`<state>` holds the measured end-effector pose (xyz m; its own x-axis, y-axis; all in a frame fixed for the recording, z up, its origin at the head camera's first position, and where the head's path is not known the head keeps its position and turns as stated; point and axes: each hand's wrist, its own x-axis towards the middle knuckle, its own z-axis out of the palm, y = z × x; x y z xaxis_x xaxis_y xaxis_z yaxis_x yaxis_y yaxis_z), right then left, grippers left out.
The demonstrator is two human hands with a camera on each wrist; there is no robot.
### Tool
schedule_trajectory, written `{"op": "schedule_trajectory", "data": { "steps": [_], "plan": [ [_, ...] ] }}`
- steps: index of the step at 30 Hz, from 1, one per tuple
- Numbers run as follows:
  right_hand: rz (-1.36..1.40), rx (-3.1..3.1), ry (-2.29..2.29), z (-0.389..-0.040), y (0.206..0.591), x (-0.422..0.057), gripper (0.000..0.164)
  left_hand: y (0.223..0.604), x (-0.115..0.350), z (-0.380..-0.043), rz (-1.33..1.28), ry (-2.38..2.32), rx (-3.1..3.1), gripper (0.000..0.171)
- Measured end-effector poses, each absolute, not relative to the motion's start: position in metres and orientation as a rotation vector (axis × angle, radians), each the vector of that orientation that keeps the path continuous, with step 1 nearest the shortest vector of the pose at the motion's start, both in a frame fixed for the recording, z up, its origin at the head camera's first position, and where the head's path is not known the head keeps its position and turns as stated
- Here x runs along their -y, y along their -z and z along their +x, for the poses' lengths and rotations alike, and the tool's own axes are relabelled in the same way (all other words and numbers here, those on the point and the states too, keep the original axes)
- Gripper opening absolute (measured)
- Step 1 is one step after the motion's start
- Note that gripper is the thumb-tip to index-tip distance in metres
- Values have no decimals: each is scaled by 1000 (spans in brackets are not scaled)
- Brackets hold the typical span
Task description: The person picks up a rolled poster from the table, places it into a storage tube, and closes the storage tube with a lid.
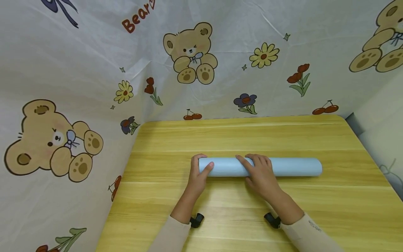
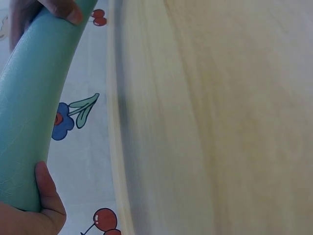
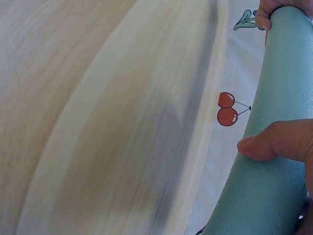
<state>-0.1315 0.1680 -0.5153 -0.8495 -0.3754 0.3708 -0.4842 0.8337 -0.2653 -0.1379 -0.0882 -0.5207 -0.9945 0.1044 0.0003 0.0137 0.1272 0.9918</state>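
A light blue roll [image 1: 296,167], like a rolled-up desk mat, lies lengthwise across the wooden table. My left hand [image 1: 198,178] grips its left end, thumb on the near side and fingers round the far side. Near the roll's middle, my right hand [image 1: 262,175] holds it with the fingers spread over the top. Seen from the left wrist, the roll [image 2: 29,107] looks greenish, with a finely creased, leather-like surface. In the right wrist view my thumb [image 3: 274,142] presses along the roll [image 3: 288,68], and the other hand shows at its far end.
The wooden table [image 1: 233,213] has rounded far corners. A white cloth [image 1: 220,101] printed with bears, flowers and cherries hangs behind it and along its left side. Small black devices [image 1: 197,220] sit at both wrists. A pale cable [image 1: 390,171] lies beyond the right edge.
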Motion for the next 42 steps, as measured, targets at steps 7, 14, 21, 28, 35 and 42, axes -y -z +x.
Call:
{"op": "schedule_trajectory", "data": {
  "steps": [7,14,21,28,35,42],
  "plan": [
    [689,2696,-521,-134,513,-169,96,520,94,-142,95,-2010,-2336,43],
    [640,2704,-554,-140,510,-177,90,512,105,-148,37,-2075,-2340,56],
    [476,2760,-622,-148,508,-196,76,513,119,-152,-103,-2040,-2430,61],
    [271,2839,-650,-154,505,-221,71,517,130,-156,-213,-2030,-2433,66],
    [134,2881,-676,-156,508,-243,76,520,143,-162,-322,-2070,-2392,82],
    [-187,2996,-906,-157,513,-257,104,524,154,-168,-416,-2126,-2324,88]
  ]
}}
